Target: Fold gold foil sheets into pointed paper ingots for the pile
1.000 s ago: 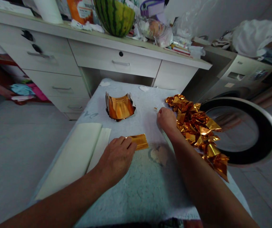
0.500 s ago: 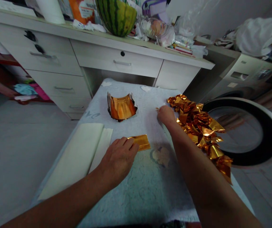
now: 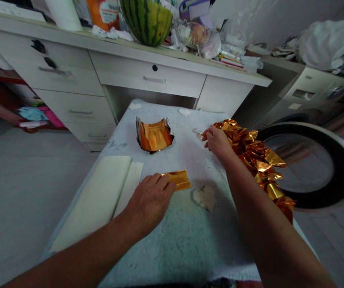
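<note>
Left hand point(image 3: 152, 198) still holds the gold foil strip point(image 3: 181, 179) down on the cloth point(image 3: 184, 244), while the right hand point(image 3: 218, 142), just uncurled beside the foil pile point(image 3: 263, 164), has fingers narrow, maybe pinching a tiny scrap point(image 3: 201, 137), leaving the strip pinned one-handed.

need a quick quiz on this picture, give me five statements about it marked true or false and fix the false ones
1. The left hand lies over one end of the gold strip. True.
2. The watermelon sits on the counter. True.
3. The right hand is touching the watermelon. False: it is down by the foil pile.
4. The washer door is closed. False: it stands open.
5. The white sheets lie between the two hands. False: they lie to the left of the left hand.
</note>
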{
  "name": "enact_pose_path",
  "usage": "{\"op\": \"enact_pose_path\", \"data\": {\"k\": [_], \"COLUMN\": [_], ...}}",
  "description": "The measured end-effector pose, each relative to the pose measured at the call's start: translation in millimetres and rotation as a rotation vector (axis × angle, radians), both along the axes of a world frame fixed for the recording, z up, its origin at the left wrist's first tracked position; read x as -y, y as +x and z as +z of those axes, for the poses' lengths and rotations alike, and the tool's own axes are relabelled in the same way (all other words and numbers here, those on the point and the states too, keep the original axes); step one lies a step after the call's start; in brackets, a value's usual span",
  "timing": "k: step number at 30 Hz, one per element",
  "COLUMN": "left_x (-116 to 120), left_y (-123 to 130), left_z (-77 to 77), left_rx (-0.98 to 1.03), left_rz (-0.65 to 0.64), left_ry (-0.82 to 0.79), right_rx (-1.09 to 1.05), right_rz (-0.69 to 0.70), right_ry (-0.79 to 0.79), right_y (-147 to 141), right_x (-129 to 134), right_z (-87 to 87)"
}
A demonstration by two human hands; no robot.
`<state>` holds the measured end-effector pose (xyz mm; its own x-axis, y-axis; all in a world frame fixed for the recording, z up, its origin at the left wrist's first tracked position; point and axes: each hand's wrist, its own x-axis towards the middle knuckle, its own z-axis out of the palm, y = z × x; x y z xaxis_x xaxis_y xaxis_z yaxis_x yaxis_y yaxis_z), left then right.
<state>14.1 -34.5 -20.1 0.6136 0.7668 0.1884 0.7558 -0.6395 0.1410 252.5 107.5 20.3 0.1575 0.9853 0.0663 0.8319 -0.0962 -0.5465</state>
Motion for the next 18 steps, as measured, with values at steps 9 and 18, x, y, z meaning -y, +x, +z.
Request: {"op": "enact_pose_path", "data": {"k": [9, 18], "left_x": [2, 1], "left_y": [-1, -1], "left_z": [4.8, 8.1], "left_rx": [0.042, 0.012], "left_rz": [-0.003, -0.005], "left_ry": [-0.032, -0.06], "right_rx": [-0.335, -0.143], "right_rz": [0.195, 0.21], "right_ry": [-0.099, -0.06], "right_y": [5, 5], "right_x": [79, 90], "right_z": [-3.3, -28.4]}}
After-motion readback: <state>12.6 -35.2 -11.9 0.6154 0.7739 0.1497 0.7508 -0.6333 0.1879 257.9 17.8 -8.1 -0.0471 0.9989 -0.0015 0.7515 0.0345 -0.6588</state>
